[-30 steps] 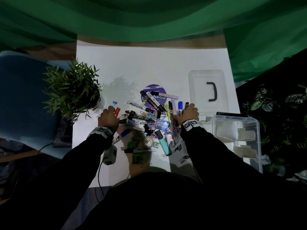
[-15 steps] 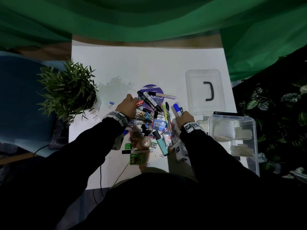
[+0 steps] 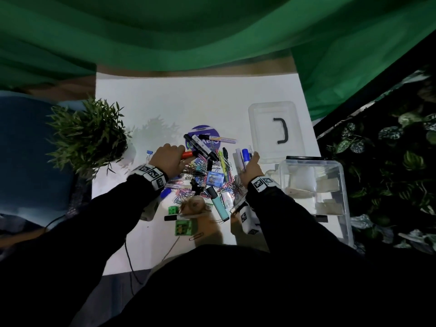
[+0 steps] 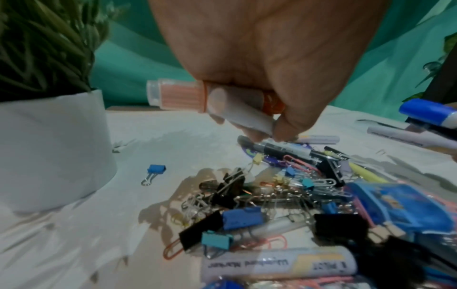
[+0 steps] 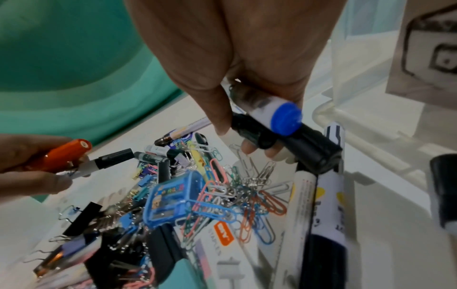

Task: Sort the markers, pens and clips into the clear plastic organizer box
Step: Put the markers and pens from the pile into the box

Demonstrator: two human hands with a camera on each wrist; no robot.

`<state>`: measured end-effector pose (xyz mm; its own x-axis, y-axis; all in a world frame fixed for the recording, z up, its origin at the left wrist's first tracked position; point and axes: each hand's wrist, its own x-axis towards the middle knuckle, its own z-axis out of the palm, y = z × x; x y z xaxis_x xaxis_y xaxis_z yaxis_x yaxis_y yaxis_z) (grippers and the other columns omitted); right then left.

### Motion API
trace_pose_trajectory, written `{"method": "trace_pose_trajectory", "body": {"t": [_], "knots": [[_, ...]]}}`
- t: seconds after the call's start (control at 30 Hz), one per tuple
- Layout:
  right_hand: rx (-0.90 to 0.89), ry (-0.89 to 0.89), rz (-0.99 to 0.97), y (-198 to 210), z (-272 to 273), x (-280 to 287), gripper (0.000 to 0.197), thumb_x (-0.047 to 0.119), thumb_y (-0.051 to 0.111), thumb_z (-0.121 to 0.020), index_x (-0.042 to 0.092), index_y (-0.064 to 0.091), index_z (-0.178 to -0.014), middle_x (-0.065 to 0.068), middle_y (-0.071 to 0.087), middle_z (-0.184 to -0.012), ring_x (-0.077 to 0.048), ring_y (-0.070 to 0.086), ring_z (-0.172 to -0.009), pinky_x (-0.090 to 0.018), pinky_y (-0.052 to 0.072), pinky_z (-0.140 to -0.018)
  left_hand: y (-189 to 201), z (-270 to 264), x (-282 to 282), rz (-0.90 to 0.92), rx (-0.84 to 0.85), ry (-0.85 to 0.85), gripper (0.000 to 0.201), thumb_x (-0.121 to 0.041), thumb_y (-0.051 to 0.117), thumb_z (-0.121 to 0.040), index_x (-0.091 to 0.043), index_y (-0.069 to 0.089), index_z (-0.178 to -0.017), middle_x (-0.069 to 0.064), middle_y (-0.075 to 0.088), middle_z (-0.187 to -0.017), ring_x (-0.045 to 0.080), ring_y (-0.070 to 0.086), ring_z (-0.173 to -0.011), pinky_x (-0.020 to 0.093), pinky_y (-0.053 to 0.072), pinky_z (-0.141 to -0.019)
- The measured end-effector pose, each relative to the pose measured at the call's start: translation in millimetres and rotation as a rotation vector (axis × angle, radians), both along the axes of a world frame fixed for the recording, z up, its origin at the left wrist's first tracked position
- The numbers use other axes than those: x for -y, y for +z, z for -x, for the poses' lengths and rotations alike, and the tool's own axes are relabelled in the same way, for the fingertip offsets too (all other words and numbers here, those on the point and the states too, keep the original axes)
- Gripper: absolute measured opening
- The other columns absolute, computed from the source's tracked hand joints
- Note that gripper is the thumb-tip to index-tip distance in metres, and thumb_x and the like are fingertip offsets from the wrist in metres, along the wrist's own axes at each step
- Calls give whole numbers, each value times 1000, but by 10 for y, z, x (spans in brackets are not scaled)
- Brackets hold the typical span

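Observation:
A heap of markers, pens, binder clips and paper clips (image 3: pixel 203 178) lies mid-table. My left hand (image 3: pixel 168 156) grips an orange-red marker (image 3: pixel 188 154) (image 4: pixel 210 97) above the heap's left edge; its orange end (image 5: pixel 66 154) shows in the right wrist view. My right hand (image 3: pixel 250 166) holds a bundle of markers, one with a blue cap (image 3: pixel 245 153) (image 5: pixel 284 119) and one black (image 5: pixel 284 140), at the heap's right edge. The clear organizer box (image 3: pixel 344 185) stands open just right of that hand.
The box lid (image 3: pixel 262 128) with a black handle lies behind the box. A potted plant (image 3: pixel 89 135) in a white pot (image 4: pixel 49 148) stands at the left, with a lone blue binder clip (image 4: pixel 154 172) beside it. Green cloth hangs behind the table.
My left hand moved from the table's left side toward the heap with the orange-red marker. My right hand lifted a bundle of markers and drew them slightly toward the box.

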<state>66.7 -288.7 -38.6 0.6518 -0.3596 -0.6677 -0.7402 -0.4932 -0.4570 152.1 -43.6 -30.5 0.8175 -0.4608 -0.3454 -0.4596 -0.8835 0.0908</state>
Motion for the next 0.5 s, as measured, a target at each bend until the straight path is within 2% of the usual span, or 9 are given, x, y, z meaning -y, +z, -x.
{"method": "trace_pose_trajectory", "body": {"t": [0.1, 0.17, 0.23, 0.27, 0.3, 0.37, 0.43, 0.5], "knots": [[-12, 28, 12, 35, 25, 17, 78, 6, 57, -90, 7, 7, -149, -26, 42, -136, -37, 54, -116, -37, 45, -90, 81, 199, 60, 104, -66, 126, 32, -28, 59, -87, -11, 47, -111, 15, 59, -100, 33, 57, -85, 38, 46, -69], [-45, 62, 47, 77, 47, 61, 63, 10, 57, -90, 6, 21, -142, -25, 39, -134, -37, 55, -111, -37, 45, -85, 109, 331, 124, 126, -93, 187, 39, -30, 61, -87, -13, 44, -117, 15, 57, -104, 34, 59, -87, 38, 47, -70], [-58, 103, 38, 105, 71, 101, 52, 18, 56, -91, 8, 32, -136, -23, 42, -131, -35, 56, -102, -32, 43, -82, 122, 453, 197, 137, -111, 227, 42, -28, 62, -86, -14, 43, -121, 15, 57, -106, 33, 58, -89, 36, 46, -70], [-53, 134, 25, 103, 76, 121, 47, 20, 55, -91, 9, 38, -134, -22, 47, -129, -33, 56, -100, -30, 45, -85, 138, 507, 230, 150, -123, 243, 44, -27, 62, -85, -14, 42, -122, 14, 57, -107, 33, 58, -90, 35, 44, -70], [-55, 170, 15, 109, 83, 132, 43, 19, 55, -90, 9, 43, -130, -21, 52, -126, -34, 57, -103, -34, 47, -91, 149, 561, 262, 169, -132, 257, 45, -26, 63, -84, -13, 43, -123, 15, 57, -107, 33, 58, -91, 34, 43, -70], [-74, 228, 11, 135, 110, 146, 40, 15, 55, -88, 6, 46, -126, -21, 55, -124, -36, 54, -112, -42, 46, -98, 177, 668, 315, 213, -145, 276, 43, -24, 64, -83, -12, 45, -121, 15, 58, -104, 32, 58, -90, 32, 40, -69], [-90, 240, 35, 143, 123, 136, 43, 15, 55, -89, 2, 43, -128, -20, 50, -127, -37, 50, -118, -41, 44, -99, 196, 773, 353, 238, -142, 292, 38, -24, 63, -84, -11, 46, -115, 15, 59, -101, 28, 54, -83, 32, 37, -67], [-36, 180, -35, 121, 145, 109, 36, 13, 54, -89, 4, 42, -122, -22, 54, -116, -38, 57, -109, -44, 50, -92, 211, 864, 382, 242, -138, 317, 36, -25, 61, -86, -12, 46, -116, 14, 61, -100, 26, 53, -79, 32, 38, -66]]}}
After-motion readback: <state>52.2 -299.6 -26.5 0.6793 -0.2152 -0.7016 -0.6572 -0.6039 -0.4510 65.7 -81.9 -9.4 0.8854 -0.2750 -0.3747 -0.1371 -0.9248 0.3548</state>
